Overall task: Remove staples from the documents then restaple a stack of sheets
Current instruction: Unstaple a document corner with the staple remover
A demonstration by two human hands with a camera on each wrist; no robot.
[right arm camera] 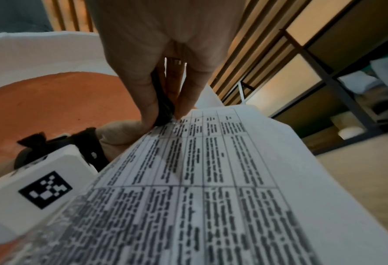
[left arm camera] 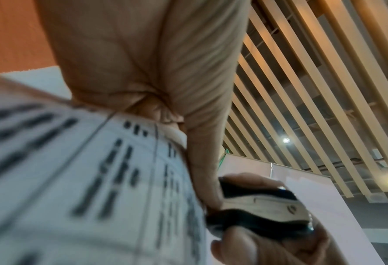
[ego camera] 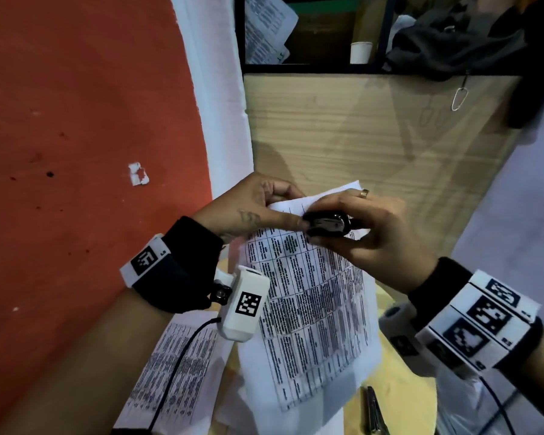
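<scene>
A stack of printed table sheets [ego camera: 311, 309] is held up over the table. My left hand [ego camera: 291, 205] pinches its top left corner, thumb on the front and fingers behind. My right hand [ego camera: 311, 226] grips a small black and silver staple tool [ego camera: 327, 226] set against that same corner. The left wrist view shows the tool [left arm camera: 263, 204] close up beside the sheets [left arm camera: 75, 179], squeezed between right-hand fingers [left arm camera: 245, 247]. In the right wrist view, the right hand [right arm camera: 170, 107] presses the tool [right arm camera: 163, 107] onto the page's corner [right arm camera: 211, 179]. The staple itself is hidden.
More printed sheets [ego camera: 176, 365] lie on the yellowish table at lower left. A narrow metal tool [ego camera: 372, 409] lies on the table near its front. Behind stand a wooden cabinet panel [ego camera: 358, 136], a shelf with a paper cup [ego camera: 361, 51] and dark cloth [ego camera: 453, 42]. Red floor [ego camera: 76, 120] lies to the left.
</scene>
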